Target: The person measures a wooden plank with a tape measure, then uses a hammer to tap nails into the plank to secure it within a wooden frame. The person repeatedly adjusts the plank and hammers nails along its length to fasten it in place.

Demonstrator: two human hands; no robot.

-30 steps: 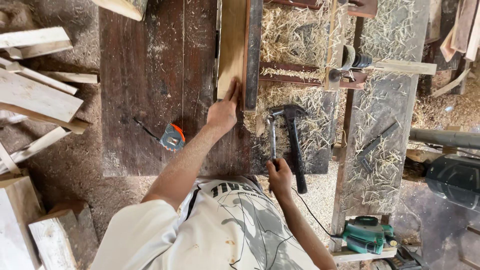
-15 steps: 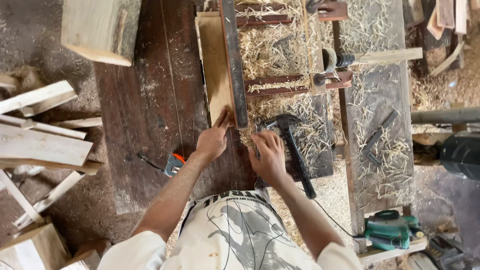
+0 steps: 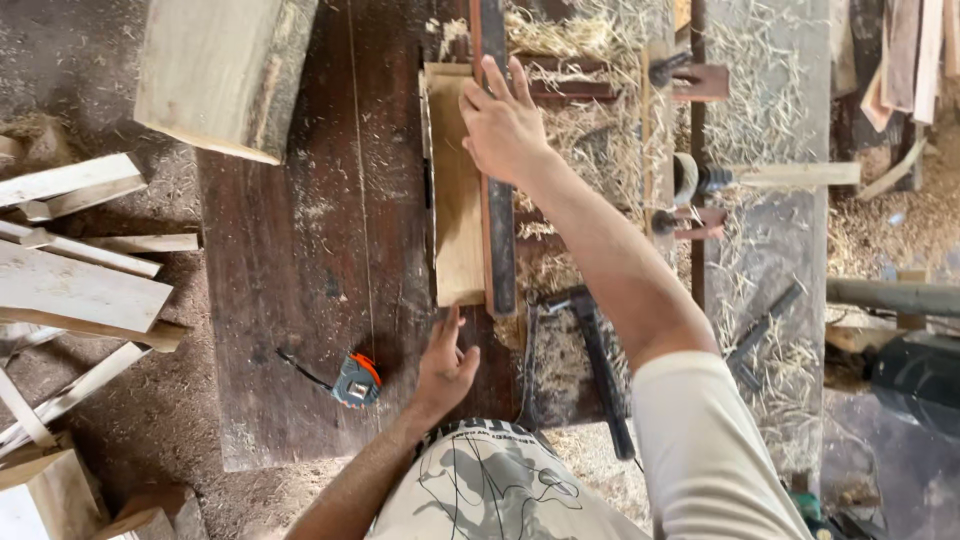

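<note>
Right hand (image 3: 503, 125): extended forward, fingers spread open, palm pressed flat on dark straightedge (image 3: 497, 235) and light wooden board (image 3: 456, 200); nothing gripped. Left hand (image 3: 445, 365): loosely open, resting on dark workbench (image 3: 300, 250) just short of board's near end; empty. Hammer (image 3: 600, 365) lying beside and right of left hand. Tape measure (image 3: 355, 381) lying left of left hand. Wood shavings (image 3: 590, 130) under right forearm.
</note>
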